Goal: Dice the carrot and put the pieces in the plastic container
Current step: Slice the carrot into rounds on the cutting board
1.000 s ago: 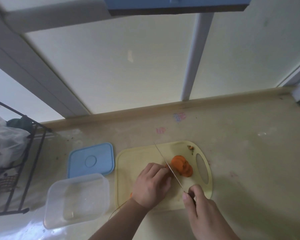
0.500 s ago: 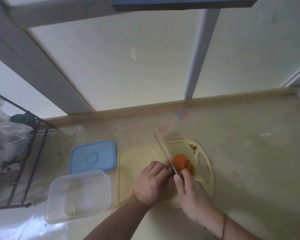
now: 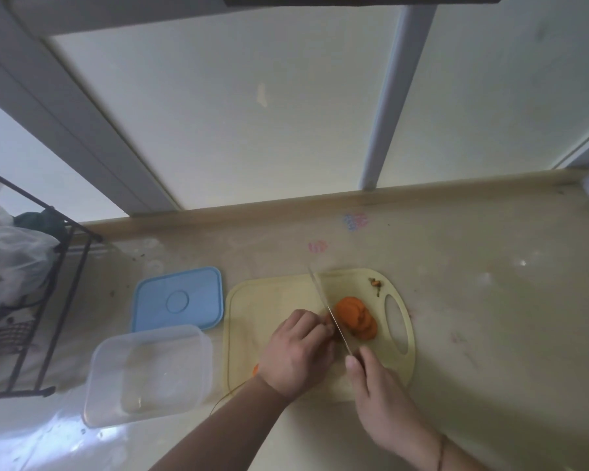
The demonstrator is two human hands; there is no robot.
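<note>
A pale yellow cutting board (image 3: 252, 307) lies on the counter. On it my left hand (image 3: 295, 353) curls over the uncut carrot, which is almost wholly hidden; only its orange tip (image 3: 255, 369) shows by my wrist. My right hand (image 3: 376, 392) grips the handle of a knife (image 3: 327, 307), whose blade runs along my left fingertips. Right of the blade lies a fanned row of orange carrot slices (image 3: 356, 317). The clear plastic container (image 3: 148, 375) stands empty to the left of the board.
The container's blue lid (image 3: 177, 302) lies flat behind it. A black wire rack (image 3: 31, 300) with plastic bags fills the left edge. A carrot stem scrap (image 3: 375, 283) sits near the board's handle hole. A window frame rises behind the counter's back edge.
My right hand pushed the knife forward along my left fingertips, then drew it back toward me. My left hand has stayed on the carrot, and the row of slices has not moved.
</note>
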